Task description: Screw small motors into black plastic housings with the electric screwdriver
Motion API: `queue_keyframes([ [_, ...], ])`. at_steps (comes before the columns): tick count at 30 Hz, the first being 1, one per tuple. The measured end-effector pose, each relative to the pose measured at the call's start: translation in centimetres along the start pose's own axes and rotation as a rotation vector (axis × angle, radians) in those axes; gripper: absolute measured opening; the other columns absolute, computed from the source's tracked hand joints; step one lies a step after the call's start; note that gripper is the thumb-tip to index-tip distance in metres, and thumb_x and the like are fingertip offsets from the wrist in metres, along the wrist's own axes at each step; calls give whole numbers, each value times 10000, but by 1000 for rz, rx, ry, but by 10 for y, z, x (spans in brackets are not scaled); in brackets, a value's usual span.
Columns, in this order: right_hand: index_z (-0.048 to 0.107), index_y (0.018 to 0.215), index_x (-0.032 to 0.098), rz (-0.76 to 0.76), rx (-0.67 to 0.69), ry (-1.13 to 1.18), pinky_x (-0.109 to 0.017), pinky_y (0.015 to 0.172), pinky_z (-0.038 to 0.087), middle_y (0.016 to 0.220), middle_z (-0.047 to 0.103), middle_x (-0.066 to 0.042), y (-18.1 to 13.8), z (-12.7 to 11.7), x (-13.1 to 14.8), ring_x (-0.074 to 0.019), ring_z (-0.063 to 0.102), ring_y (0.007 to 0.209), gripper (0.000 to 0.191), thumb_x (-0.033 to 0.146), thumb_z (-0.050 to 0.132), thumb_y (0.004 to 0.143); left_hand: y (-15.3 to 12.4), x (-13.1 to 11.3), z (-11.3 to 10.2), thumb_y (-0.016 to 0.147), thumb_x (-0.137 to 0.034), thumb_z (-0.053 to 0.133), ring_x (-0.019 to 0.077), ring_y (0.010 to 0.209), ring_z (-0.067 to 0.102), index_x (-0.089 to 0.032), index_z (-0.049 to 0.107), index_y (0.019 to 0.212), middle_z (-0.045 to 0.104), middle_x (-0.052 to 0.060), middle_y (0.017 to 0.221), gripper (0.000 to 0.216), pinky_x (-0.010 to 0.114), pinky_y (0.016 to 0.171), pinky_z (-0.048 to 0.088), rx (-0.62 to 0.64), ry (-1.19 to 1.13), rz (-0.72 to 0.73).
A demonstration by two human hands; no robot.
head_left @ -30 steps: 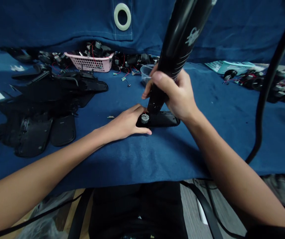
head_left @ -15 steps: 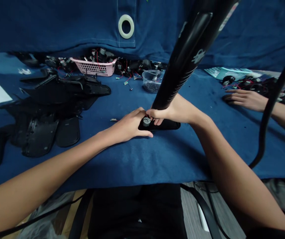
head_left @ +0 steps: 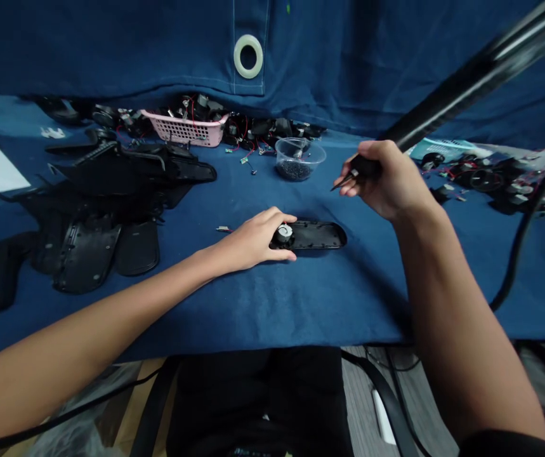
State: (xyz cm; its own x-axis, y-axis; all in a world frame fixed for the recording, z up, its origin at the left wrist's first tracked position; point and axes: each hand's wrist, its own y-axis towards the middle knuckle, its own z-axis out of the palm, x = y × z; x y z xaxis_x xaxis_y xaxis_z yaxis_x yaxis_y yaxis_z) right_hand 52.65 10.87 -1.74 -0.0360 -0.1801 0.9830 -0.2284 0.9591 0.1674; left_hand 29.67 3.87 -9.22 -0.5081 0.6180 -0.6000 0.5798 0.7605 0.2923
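Note:
My left hand (head_left: 257, 241) grips the left end of a long black plastic housing (head_left: 317, 235) lying flat on the blue cloth. Thumb and fingers sit on its two long sides. Between them a round grey motor (head_left: 284, 233) stands in the housing. A short lead with a small connector (head_left: 223, 229) sticks out left of the hand. My right hand (head_left: 386, 178) is raised to the right, closed around a black electric screwdriver (head_left: 436, 105). Its thin bit points down and left, apart from the housing, near a clear round tub (head_left: 299, 160) of small dark screws.
Black plastic housings (head_left: 105, 203) are piled on the left. Behind stand a pink basket (head_left: 189, 129) of motors and wired parts. More wired parts (head_left: 491, 181) lie at the right, by a light blue basket (head_left: 448, 150). A black cable (head_left: 522, 235) hangs at the right.
My right hand has lifted the screwdriver off the housing and swung it up and right, tilting it. The left hand keeps its hold. Another person's hand at the right has left the view.

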Motion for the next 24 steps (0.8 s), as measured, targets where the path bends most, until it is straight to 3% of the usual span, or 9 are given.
queue_keyframes([
  [3, 623, 690, 187, 326, -173, 182, -120, 476, 539, 632, 666, -49, 4, -14, -22, -86, 635, 514, 246, 374, 565, 838, -4, 0, 1, 830, -434, 672, 252, 1193, 511, -220, 436, 1339, 507, 83, 1273, 600, 407, 1018, 421, 6, 35, 9],
  [6, 593, 740, 176, 608, -217, 153, -145, 480, 556, 626, 660, -72, 4, -17, -44, -100, 631, 522, 368, 466, 458, 923, -8, -1, 0, 826, -417, 663, 271, 1154, 516, -232, 422, 1352, 518, 74, 1257, 607, 441, 996, 429, 16, 109, -27],
  [11, 581, 694, 159, 703, -115, -142, -243, 414, 535, 555, 622, -108, 2, -14, -55, -152, 601, 458, 527, 606, 415, 918, -12, -1, -6, 816, -280, 625, 235, 1122, 546, -229, 419, 1326, 517, 72, 1252, 552, 394, 961, 455, -64, 68, -42],
  [15, 581, 651, 166, 535, -46, -509, -307, 452, 522, 539, 611, -89, -14, -9, -45, -174, 578, 441, 453, 558, 555, 876, -12, 1, -13, 781, -262, 650, 229, 1117, 554, -188, 424, 1286, 556, 86, 1235, 559, 391, 973, 440, -206, -33, -100],
  [17, 621, 745, 175, 279, -93, -595, -310, 607, 552, 668, 664, -71, -28, -4, -38, -174, 627, 570, 373, 525, 591, 870, -11, 2, -18, 792, -278, 644, 211, 1052, 570, -176, 469, 1250, 588, 72, 1174, 501, 373, 940, 445, -267, -93, -152],
  [18, 644, 842, 184, 43, -96, -656, -323, 713, 555, 791, 696, -71, -36, -2, -34, -183, 659, 687, 355, 524, 557, 894, -10, 3, -19, 806, -291, 634, 203, 1024, 572, -172, 489, 1247, 600, 64, 1141, 479, 365, 926, 444, -288, -130, -179],
  [20, 624, 1110, 210, -304, 34, -679, -365, 891, 518, 1086, 692, -72, -51, 5, -26, -223, 665, 960, 383, 523, 548, 902, -8, 3, -22, 846, -332, 599, 194, 990, 573, -165, 509, 1274, 615, 61, 1108, 468, 352, 896, 447, -312, -237, -226],
  [22, 570, 1248, 229, -445, 165, -709, -374, 959, 484, 1230, 645, -65, -62, 13, -20, -245, 626, 1092, 497, 504, 648, 841, -6, 3, -23, 886, -388, 548, 192, 946, 579, -152, 510, 1310, 625, 72, 1088, 486, 329, 812, 467, -312, -375, -263],
  [24, 583, 1241, 232, -487, 201, -779, -343, 937, 487, 1210, 659, -55, -68, 21, -17, -234, 636, 1077, 453, 437, 667, 846, -5, 2, -23, 908, -439, 506, 192, 903, 583, -133, 489, 1341, 624, 93, 1081, 530, 302, 712, 472, -316, -508, -289],
])
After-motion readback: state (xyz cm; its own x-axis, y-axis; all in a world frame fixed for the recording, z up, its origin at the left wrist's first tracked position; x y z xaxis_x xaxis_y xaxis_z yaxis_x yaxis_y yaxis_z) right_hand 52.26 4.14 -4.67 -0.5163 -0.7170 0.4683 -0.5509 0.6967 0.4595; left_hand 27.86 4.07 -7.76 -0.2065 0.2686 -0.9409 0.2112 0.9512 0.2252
